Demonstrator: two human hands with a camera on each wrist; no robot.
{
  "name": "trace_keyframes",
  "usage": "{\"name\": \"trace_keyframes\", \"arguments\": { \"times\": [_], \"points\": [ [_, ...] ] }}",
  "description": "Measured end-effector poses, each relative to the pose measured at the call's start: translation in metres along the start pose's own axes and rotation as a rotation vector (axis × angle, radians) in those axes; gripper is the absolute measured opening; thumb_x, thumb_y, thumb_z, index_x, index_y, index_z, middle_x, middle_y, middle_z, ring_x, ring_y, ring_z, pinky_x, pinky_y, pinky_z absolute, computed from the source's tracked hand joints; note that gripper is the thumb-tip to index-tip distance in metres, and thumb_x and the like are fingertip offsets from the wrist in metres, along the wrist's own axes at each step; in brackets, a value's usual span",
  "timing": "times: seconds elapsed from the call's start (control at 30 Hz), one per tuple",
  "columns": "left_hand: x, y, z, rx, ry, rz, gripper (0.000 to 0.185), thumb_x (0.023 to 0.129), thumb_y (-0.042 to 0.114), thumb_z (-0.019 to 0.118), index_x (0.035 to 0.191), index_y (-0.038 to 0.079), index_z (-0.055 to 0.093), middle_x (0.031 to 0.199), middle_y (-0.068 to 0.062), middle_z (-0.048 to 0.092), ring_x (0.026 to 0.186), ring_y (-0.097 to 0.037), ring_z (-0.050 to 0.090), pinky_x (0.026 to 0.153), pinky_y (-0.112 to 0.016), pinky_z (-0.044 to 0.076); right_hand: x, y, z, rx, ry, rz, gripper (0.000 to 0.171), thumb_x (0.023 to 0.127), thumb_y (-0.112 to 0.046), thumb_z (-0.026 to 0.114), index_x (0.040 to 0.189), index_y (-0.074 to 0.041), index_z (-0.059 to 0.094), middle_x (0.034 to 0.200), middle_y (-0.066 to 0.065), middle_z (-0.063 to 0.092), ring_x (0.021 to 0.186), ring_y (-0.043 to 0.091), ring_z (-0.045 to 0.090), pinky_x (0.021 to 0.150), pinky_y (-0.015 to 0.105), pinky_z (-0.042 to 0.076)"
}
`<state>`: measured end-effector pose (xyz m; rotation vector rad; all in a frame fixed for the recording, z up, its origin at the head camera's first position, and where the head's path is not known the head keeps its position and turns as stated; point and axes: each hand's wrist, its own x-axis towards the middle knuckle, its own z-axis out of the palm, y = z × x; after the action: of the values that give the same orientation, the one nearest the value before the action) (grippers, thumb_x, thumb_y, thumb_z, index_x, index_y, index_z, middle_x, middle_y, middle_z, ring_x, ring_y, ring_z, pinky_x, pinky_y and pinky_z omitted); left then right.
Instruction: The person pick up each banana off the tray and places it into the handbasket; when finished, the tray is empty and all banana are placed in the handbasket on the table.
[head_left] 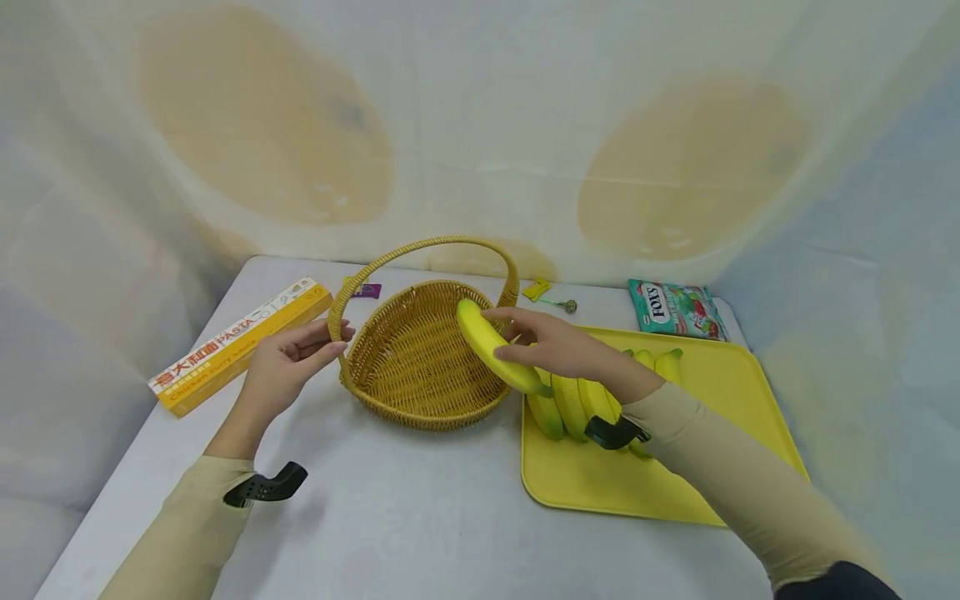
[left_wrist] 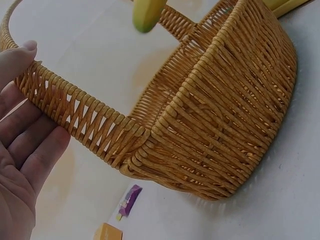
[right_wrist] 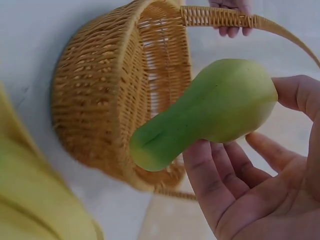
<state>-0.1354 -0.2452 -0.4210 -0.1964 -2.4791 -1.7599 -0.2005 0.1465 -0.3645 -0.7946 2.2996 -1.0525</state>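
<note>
A single banana (head_left: 491, 346) is held in the right hand (head_left: 558, 346), pinched between the thumb and the fingertips, with the palm left open behind it. In the right wrist view its green stem end (right_wrist: 150, 147) is seen pointing away from the palm toward the basket. The banana is carried above the near right rim of the wicker basket (head_left: 420, 367), tilted, with its upper end over the basket's interior and its lower end over the edge of the yellow tray (head_left: 720, 392).

The basket is steadied by the left hand (head_left: 288, 362): its arched handle (head_left: 427, 247) is touched at the left base by the thumb and fingertips, which are held fairly straight around it rather than clenched. In the left wrist view the thumb tip (left_wrist: 20, 52) is seen resting on the woven band of the handle.

The basket is set on a grey table (head_left: 390, 517), just left of the tray and touching or nearly touching it. A bunch of bananas (head_left: 577, 404) is laid on the tray beneath the right wrist. A yellow pasta box (head_left: 240, 346) is placed to the left of the basket, near the left hand. A candy bag (head_left: 675, 310) is laid behind the tray, and a small purple packet (head_left: 367, 291) lies behind the basket.
</note>
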Motion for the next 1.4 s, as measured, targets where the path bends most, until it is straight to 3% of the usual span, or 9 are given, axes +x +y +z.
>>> {"name": "trace_keyframes", "arguments": {
  "times": [0.2,0.27,0.63,0.7,0.83,0.93,1.03,1.17,1.4],
  "points": [
    [0.0,-0.001,0.0,-0.009,0.002,-0.004,0.041,0.095,0.033,0.073,0.129,0.01,0.07,0.122,-0.006,0.072,0.109,-0.009,0.069,0.092,-0.019,0.054,0.041,-0.005,0.011,0.076,-0.03,0.045,0.06,0.101,-0.036,0.064,0.155,-0.028,0.042,0.125,0.006,0.062,0.103,0.021,0.059,0.083,0.038,0.053],
    [0.001,-0.001,0.0,-0.008,-0.002,-0.005,0.041,0.096,0.032,0.073,0.131,0.01,0.069,0.123,-0.007,0.072,0.11,-0.008,0.069,0.092,-0.018,0.054,0.052,-0.007,0.015,0.074,-0.046,0.051,0.061,0.1,-0.036,0.065,0.156,-0.028,0.042,0.126,0.005,0.061,0.107,0.019,0.058,0.086,0.036,0.051],
    [0.001,0.002,-0.003,0.003,-0.015,0.026,0.04,0.097,0.026,0.071,0.133,0.007,0.068,0.121,-0.007,0.073,0.109,-0.007,0.069,0.091,-0.017,0.054,0.104,-0.008,0.055,0.126,-0.161,0.158,0.064,0.099,-0.03,0.067,0.157,-0.024,0.04,0.127,0.011,0.061,0.09,0.015,0.064,0.084,0.04,0.059],
    [0.001,0.002,-0.003,0.003,-0.015,0.026,0.04,0.097,0.027,0.072,0.133,0.008,0.068,0.121,-0.006,0.073,0.109,-0.007,0.069,0.091,-0.017,0.054,0.109,-0.008,0.065,0.087,-0.172,0.17,0.066,0.099,-0.031,0.067,0.158,-0.024,0.039,0.133,0.011,0.058,0.091,0.017,0.063,0.087,0.041,0.058],
    [0.002,0.002,-0.002,0.005,-0.02,0.019,0.041,0.097,0.028,0.072,0.133,0.008,0.068,0.12,-0.003,0.073,0.108,-0.007,0.069,0.091,-0.017,0.054,0.118,-0.009,0.081,-0.028,-0.164,0.174,0.068,0.098,-0.036,0.067,0.158,-0.025,0.038,0.151,0.007,0.049,0.117,0.02,0.057,0.103,0.042,0.049],
    [0.002,0.002,-0.002,0.009,-0.021,0.017,0.041,0.097,0.028,0.072,0.133,0.008,0.068,0.12,-0.003,0.073,0.108,-0.007,0.069,0.091,-0.017,0.054,0.125,-0.013,0.09,-0.077,-0.148,0.171,0.069,0.097,-0.038,0.068,0.158,-0.024,0.038,0.15,0.007,0.052,0.126,0.017,0.053,0.103,0.036,0.047],
    [0.002,0.002,-0.003,0.017,-0.023,0.021,0.041,0.097,0.028,0.071,0.133,0.009,0.068,0.12,-0.003,0.073,0.108,-0.007,0.069,0.09,-0.017,0.054,0.129,-0.017,0.098,-0.061,-0.161,0.188,0.075,0.096,-0.037,0.071,0.159,-0.022,0.035,0.132,0.008,0.062,0.106,0.017,0.064,0.09,0.034,0.056],
    [0.002,0.002,-0.003,0.034,-0.022,0.025,0.04,0.098,0.028,0.071,0.133,0.009,0.068,0.121,-0.004,0.073,0.108,-0.007,0.069,0.09,-0.017,0.054,0.132,-0.023,0.103,-0.032,-0.192,0.219,0.081,0.095,-0.034,0.074,0.161,-0.02,0.03,0.115,0.008,0.062,0.084,0.015,0.065,0.076,0.033,0.061],
    [0.002,0.001,-0.002,0.033,-0.022,0.029,0.04,0.097,0.028,0.072,0.133,0.009,0.068,0.121,-0.004,0.073,0.107,-0.006,0.069,0.09,-0.017,0.054,0.134,-0.032,0.104,-0.009,-0.225,0.268,0.084,0.094,-0.023,0.076,0.162,-0.018,0.026,0.128,0.013,0.056,0.097,0.018,0.064,0.075,0.032,0.062]
  ]
}}
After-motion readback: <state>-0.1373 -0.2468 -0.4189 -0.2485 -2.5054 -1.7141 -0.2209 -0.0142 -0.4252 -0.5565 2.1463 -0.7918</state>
